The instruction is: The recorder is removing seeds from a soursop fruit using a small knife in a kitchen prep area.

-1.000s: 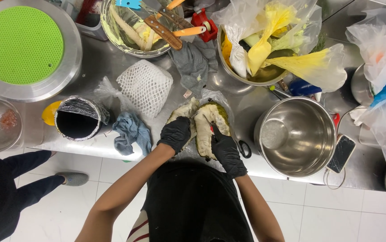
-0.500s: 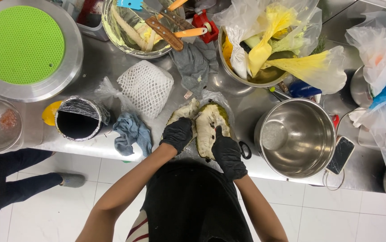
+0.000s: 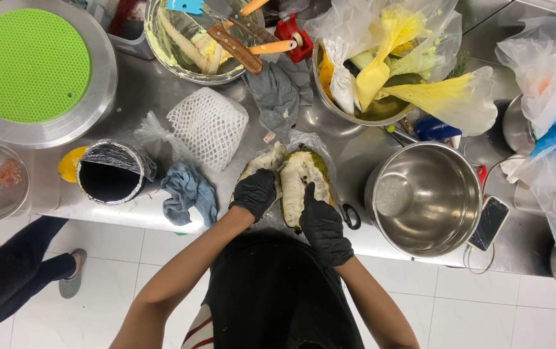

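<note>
Clearly, both gloved hands grip one split fruit point(image 3: 297, 184) at the counter's near edge: the left hand point(image 3: 255, 192) closes over the pale left piece, and the right hand point(image 3: 316, 216) wraps the green-rinded half, thumb pressed into the white flesh. To open it well, I judge the thumbs should push along the seam while the fingers pull evenly outward. Just right of the fruit stands an empty steel pot point(image 3: 426, 197); a blue cloth point(image 3: 187, 190) lies just left.

A stainless-steel counter point(image 3: 355, 139) is shown under bright, even light, bordered below by a white tiled floor point(image 3: 472, 310).
</note>
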